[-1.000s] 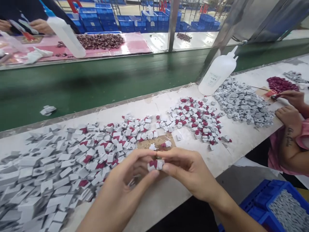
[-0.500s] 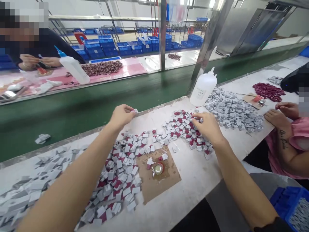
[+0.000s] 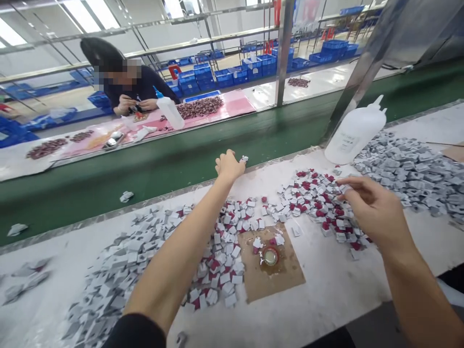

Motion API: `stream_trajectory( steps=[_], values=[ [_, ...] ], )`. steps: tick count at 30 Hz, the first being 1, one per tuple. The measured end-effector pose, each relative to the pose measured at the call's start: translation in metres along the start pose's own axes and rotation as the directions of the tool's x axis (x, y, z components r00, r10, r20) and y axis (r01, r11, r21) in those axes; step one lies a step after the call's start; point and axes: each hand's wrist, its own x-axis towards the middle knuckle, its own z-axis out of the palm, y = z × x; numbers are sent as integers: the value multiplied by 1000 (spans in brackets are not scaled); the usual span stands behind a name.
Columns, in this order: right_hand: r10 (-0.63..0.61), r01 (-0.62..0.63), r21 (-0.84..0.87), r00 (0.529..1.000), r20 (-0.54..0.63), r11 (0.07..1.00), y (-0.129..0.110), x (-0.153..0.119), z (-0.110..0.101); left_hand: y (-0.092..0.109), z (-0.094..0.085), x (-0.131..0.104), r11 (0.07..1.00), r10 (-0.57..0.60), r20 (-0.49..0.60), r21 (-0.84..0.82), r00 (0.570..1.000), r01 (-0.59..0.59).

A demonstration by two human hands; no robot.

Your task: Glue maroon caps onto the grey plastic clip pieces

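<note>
My left hand (image 3: 231,166) reaches over the far table edge, above the green belt (image 3: 203,170). Its fingers pinch small grey-white pieces (image 3: 244,158), whose exact kind I cannot make out. Over the right end of a heap of grey blocks with dark red parts (image 3: 308,191), my right hand (image 3: 375,208) is closed, a small grey block (image 3: 345,189) between thumb and fingertips. Between my arms lies a brown cardboard square (image 3: 264,287), wet in its middle. On it rest a bottle cap (image 3: 270,256) with pale liquid and a few loose pieces.
Plain grey blocks (image 3: 119,261) spread at left, with another heap of grey blocks (image 3: 416,169) at right. A white squeeze bottle (image 3: 357,130) stands by a metal post (image 3: 362,72). Small grey clusters (image 3: 126,196) lie on the belt. Across it sits a co-worker (image 3: 145,84).
The view has swung left. My left hand has moved farther out over the belt, still pinching its pieces. My right hand has drawn back slightly from the heap and now shows a grey block.
</note>
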Motion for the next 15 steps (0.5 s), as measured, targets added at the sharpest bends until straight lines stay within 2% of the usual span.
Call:
stream_trajectory(
  steps=[2, 4, 5, 7, 9, 10, 12, 15],
  values=[
    [12, -38, 233, 993, 114, 972, -13, -18, -1, -3, -16, -32, 995, 92, 52, -45, 994, -90],
    [-41, -85, 428, 960, 277, 900, -30, -38, 5, -8, -32, -72, 972, 211, 172, -136, 962, -189],
    [-82, -109, 499, 935, 346, 860, -39, -48, 10, -12, -39, -93, 954, 271, 233, -191, 934, -230],
    [-142, -168, 605, 891, 431, 778, -55, -67, 22, -21, -50, -135, 883, 423, 339, -362, 840, -298],
    [-148, -247, 649, 858, 492, 719, -67, -83, 33, -32, -56, -171, 817, 499, 355, -498, 790, -292],
    [-144, -285, 651, 840, 524, 704, -71, -90, 38, -38, -58, -186, 796, 506, 335, -535, 794, -282],
    [-136, -335, 622, 799, 586, 708, -76, -102, 43, -51, -59, -210, 782, 483, 269, -561, 833, -272],
    [-145, -308, 543, 756, 638, 781, -79, -117, 43, -70, -56, -238, 762, 434, 165, -591, 886, -263]
  ],
)
